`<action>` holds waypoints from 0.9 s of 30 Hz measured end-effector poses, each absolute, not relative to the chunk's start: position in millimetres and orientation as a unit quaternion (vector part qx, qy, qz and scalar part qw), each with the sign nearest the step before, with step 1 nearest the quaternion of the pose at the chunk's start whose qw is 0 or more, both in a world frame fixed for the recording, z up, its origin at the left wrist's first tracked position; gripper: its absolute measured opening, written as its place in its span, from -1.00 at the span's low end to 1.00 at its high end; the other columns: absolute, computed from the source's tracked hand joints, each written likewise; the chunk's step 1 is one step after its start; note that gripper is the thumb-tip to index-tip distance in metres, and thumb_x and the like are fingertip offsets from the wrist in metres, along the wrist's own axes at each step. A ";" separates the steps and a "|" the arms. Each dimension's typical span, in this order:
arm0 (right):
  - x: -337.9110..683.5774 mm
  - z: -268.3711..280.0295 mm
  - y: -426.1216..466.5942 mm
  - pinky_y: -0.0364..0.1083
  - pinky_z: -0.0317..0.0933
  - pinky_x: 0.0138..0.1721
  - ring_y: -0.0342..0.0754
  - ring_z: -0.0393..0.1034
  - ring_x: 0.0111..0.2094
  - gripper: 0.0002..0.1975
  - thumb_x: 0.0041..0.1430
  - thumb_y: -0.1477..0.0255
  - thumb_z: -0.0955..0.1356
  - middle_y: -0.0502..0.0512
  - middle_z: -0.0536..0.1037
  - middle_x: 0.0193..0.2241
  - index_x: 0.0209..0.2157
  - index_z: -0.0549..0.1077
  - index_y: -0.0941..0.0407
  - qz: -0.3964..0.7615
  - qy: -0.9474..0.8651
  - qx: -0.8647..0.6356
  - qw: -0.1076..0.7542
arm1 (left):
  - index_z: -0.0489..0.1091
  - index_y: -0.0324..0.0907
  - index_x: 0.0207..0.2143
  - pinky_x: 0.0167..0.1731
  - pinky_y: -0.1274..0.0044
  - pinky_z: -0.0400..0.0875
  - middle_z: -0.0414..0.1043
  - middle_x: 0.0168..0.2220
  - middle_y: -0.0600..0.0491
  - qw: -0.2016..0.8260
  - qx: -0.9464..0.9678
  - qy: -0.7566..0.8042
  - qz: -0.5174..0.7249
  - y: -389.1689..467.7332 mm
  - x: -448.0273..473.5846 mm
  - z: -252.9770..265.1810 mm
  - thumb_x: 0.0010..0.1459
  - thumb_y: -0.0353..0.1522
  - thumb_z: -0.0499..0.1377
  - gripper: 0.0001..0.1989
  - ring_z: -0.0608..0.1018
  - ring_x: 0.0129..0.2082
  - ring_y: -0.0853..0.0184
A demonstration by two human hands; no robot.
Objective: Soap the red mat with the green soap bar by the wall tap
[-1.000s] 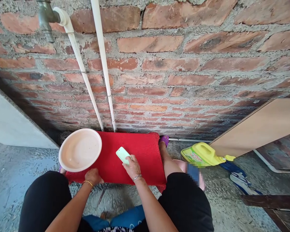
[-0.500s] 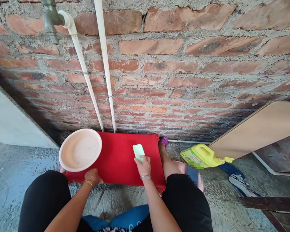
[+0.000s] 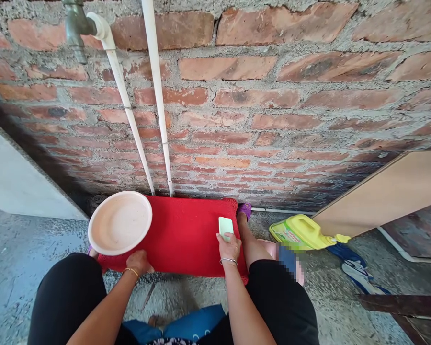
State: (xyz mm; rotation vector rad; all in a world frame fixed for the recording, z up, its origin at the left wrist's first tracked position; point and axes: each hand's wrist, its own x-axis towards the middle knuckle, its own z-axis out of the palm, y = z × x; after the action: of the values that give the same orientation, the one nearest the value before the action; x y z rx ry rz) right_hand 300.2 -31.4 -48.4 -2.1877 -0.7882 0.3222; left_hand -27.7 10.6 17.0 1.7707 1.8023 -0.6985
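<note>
A red cloth is spread over a low, flat surface before me, and that surface is hidden beneath it. My right hand is closed around a pale green scrub brush on the cloth's right part; its underside is hidden. At the near edge, left of the middle, my left hand is closed on the cloth, its fingertips hidden. Just beyond this hand, a pale pink basin sits on the cloth's left end, and no contents show in it.
A brick wall rises behind the cloth, with white pipes and a tap at left. On the wet floor at right lie a yellow detergent jug and a blue-and-white bag. Panels lean on both sides.
My right hand has slid right across the cloth with the scrub brush, towards the cloth's right edge. My left hand and the basin have stayed in place.
</note>
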 end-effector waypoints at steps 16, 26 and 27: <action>270.7 -53.3 -29.2 -0.07 0.23 -0.23 -0.04 0.29 -0.36 -0.79 -0.08 0.25 0.41 0.04 0.37 -0.35 -0.38 0.46 0.04 0.138 -0.396 -0.837 0.351 | 0.50 -0.21 -0.19 -0.11 0.44 0.44 0.53 -0.07 -0.18 0.264 0.654 0.662 -0.253 10.9 -29.9 10.9 -0.30 -0.33 0.32 -0.51 0.55 -0.05 0.11; 200.4 -41.0 -31.8 -0.13 0.21 -0.19 -0.09 0.34 -0.26 -0.82 -0.06 0.35 0.42 0.01 0.38 -0.23 -0.33 0.47 0.01 0.227 -0.598 -0.714 0.284 | 0.48 -0.24 -0.18 -0.11 0.46 0.44 0.53 -0.06 -0.18 0.262 0.653 0.663 -0.257 9.9 -28.8 15.8 -0.28 -0.31 0.32 -0.50 0.54 -0.04 0.13; 190.0 -40.5 -32.0 -0.14 0.21 -0.19 -0.09 0.34 -0.25 -0.82 -0.07 0.38 0.43 0.00 0.38 -0.22 -0.33 0.47 0.00 0.237 -0.635 -0.687 0.262 | 0.47 -0.24 -0.17 -0.11 0.45 0.44 0.53 -0.06 -0.18 0.261 0.654 0.662 -0.257 9.8 -28.7 16.2 -0.28 -0.31 0.32 -0.49 0.54 -0.04 0.13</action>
State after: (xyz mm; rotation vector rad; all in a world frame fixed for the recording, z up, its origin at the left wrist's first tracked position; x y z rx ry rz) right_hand 190.0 -32.0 -40.5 -1.8592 -1.7173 0.6417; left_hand -28.7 9.8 16.2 1.7707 1.7926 -0.6951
